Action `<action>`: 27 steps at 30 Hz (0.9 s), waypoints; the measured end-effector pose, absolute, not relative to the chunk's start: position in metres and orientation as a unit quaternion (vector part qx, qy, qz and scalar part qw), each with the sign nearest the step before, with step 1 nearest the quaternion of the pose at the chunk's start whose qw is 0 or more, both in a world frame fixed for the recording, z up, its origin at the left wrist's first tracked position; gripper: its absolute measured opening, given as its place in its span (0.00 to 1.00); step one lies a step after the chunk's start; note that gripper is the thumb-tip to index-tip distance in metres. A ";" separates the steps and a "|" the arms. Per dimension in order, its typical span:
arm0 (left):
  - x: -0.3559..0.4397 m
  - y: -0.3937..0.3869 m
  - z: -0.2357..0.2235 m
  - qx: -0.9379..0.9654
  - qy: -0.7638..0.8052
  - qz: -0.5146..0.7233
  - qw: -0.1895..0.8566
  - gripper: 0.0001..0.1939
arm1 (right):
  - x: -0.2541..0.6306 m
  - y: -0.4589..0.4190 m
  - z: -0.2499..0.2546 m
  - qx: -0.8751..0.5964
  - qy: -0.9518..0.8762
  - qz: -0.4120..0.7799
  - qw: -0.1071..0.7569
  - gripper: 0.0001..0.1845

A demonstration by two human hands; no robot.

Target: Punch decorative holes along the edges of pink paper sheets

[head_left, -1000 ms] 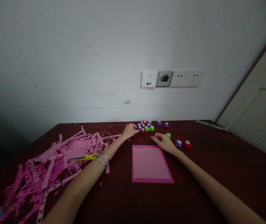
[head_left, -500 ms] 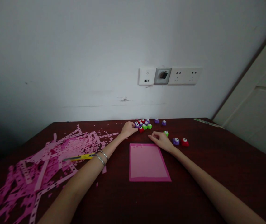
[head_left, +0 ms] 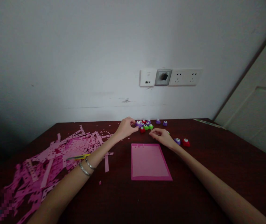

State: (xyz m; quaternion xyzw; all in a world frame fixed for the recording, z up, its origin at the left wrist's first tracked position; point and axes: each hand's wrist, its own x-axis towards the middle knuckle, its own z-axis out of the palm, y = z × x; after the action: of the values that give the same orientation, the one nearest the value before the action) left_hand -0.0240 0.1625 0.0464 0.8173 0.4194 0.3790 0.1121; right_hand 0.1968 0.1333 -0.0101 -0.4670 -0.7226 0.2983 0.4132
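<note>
My left hand reaches to the cluster near the back edge, thumb and forefinger closed around a purple craft punch with a white round top. Beside it crowd several similar punches, among them a red punch and a green punch. My right hand is over the table just past the top right corner of a pink sheet. Its fingers are curled together, with nothing visible in them. A green punch shows partly behind that hand.
Right of my right hand sit a purple punch and a red punch. A heap of punched pink paper strips covers the left side, with a yellow cutter knife on it. The wall with sockets stands behind.
My left hand has raised its fingers slightly with the purple punch, which now looks larger and higher. My right hand stays by the sheet with its fingers drawn together, now covering more of the green punch.
</note>
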 end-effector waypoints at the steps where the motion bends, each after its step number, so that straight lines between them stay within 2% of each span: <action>1: -0.024 0.158 0.046 0.823 0.415 0.372 0.112 0.08 | 0.195 0.132 -0.004 -0.455 -0.722 0.306 0.422 0.16; 8: -0.021 0.147 0.044 0.834 0.410 0.346 0.126 0.07 | 0.190 0.127 0.022 -0.430 -0.734 0.316 0.421 0.17; 20: -0.014 0.132 0.050 0.869 0.330 0.323 0.175 0.08 | 0.187 0.121 0.028 -0.392 -0.793 0.308 0.349 0.15; 27: -0.016 0.138 0.048 0.825 0.312 0.293 0.369 0.12 | 0.192 0.121 0.029 -0.400 -0.744 0.395 0.363 0.20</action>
State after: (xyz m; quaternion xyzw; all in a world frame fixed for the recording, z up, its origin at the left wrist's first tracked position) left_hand -0.0164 0.1379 0.0477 0.8247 0.3121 0.2932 0.3694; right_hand 0.1923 0.1206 0.0294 -0.3997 -0.7437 0.3946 0.3626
